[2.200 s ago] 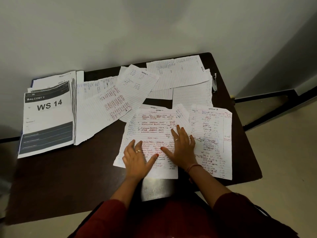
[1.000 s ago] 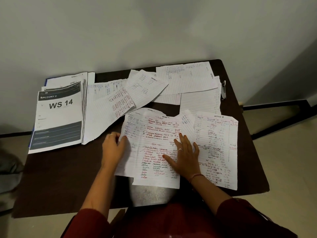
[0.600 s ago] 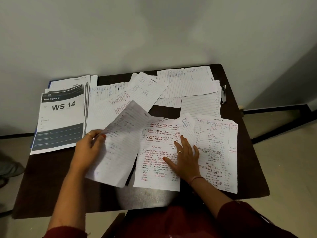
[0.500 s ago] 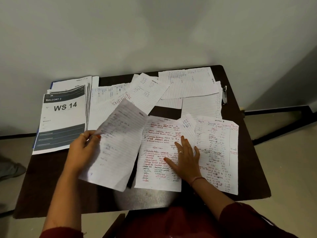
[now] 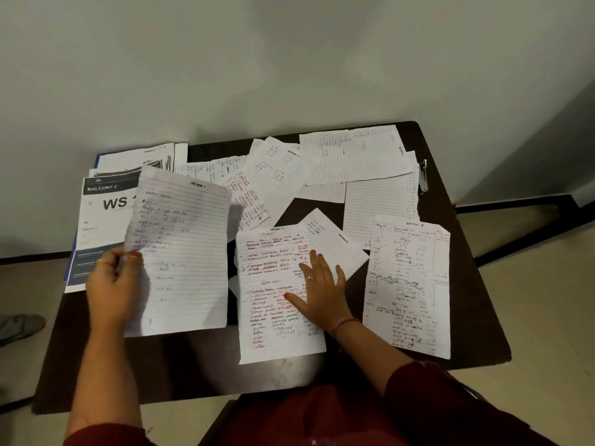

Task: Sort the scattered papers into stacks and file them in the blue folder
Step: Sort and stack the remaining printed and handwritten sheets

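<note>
My left hand (image 5: 111,286) pinches the left edge of a lined handwritten sheet (image 5: 183,252) and holds it lifted above the table's left half. My right hand (image 5: 320,289) lies flat, fingers spread, on a sheet with red and black writing (image 5: 273,320) at the front middle. A similar written sheet (image 5: 409,284) lies to its right. Several more lined papers (image 5: 351,156) are scattered across the back. At the far left a printed "WS 14" stack (image 5: 103,220) rests on the blue folder (image 5: 69,265), of which only an edge shows.
The dark brown table (image 5: 128,365) stands against a grey wall. A small metal clip or stapler (image 5: 422,177) lies at the back right edge. A grey shoe (image 5: 19,326) is on the floor to the left.
My left hand picked one sheet off the front pile and carried it up and to the left, turning it more upright. My right hand stayed pressed on the written sheet.
</note>
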Demonstrator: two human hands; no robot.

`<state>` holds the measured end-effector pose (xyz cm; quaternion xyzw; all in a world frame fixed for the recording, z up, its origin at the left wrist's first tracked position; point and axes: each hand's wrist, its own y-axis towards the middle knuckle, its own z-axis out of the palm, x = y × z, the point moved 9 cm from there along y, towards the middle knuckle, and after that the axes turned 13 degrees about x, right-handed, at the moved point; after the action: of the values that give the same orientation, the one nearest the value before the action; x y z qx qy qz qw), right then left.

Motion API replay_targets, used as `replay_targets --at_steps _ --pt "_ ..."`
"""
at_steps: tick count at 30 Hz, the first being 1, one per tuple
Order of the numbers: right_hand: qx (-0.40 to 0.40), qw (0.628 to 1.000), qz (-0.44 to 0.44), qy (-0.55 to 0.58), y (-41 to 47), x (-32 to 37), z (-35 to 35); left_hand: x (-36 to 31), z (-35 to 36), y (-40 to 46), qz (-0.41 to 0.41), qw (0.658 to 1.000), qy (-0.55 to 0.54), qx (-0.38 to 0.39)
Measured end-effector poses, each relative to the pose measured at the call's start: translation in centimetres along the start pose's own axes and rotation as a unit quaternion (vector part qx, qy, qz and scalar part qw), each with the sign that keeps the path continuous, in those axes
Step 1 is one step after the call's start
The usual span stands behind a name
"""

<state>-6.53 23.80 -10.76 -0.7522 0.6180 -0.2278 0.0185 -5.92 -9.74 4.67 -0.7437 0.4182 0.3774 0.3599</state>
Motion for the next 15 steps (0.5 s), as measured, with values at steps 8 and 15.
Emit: replay_targets --at_steps 8,15 --pt "0.054 0.998 0.010 0.025 0.2 0.3 0.5 2.0 0.9 0.9 -0.017 0.997 -0.064 0.034" --pt "-0.124 0.980 0.116 0.104 -1.1 -2.4 -3.5 4.3 5.3 1.0 -0.100 0.974 -0.193 0.066"
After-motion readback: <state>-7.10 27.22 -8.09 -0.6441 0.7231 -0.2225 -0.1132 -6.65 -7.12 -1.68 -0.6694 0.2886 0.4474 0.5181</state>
